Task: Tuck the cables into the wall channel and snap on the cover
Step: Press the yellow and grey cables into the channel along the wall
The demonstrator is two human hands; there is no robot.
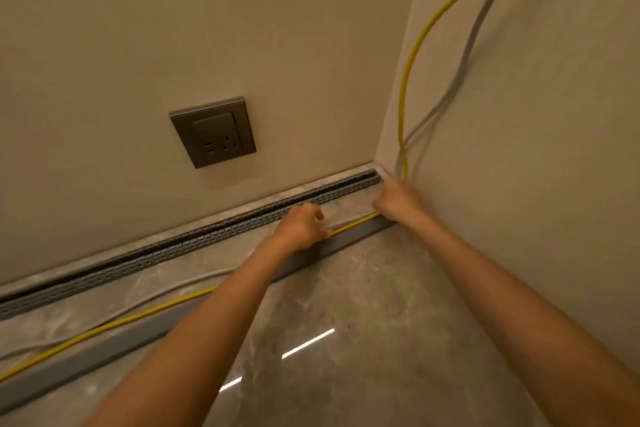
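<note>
Two cables run along the marble floor (363, 305) near the foot of the wall: one yellow cable (412, 55) and one grey cable (467, 45), both dropping down the right-hand wall into the corner and then trailing leftward across the floor. One slotted grey wall channel (194, 239) lies open along the base of the back wall, its comb-like sides showing, with neither cable inside it. One long flat grey cover (104, 354) lies on the floor in front of the cables, roughly parallel to the channel and apart from it. One dark wall socket (213, 132) sits on the back wall above the channel.

The left hand (303, 227) is curled shut, pinching the yellow cable just in front of the channel; the cable emerges from its right side and runs toward the corner. The right hand (396, 199) is closed in a loose fist at the corner end of the channel, where the yellow cable comes down the wall, seemingly gripping that cable; its fingers are hidden.
</note>
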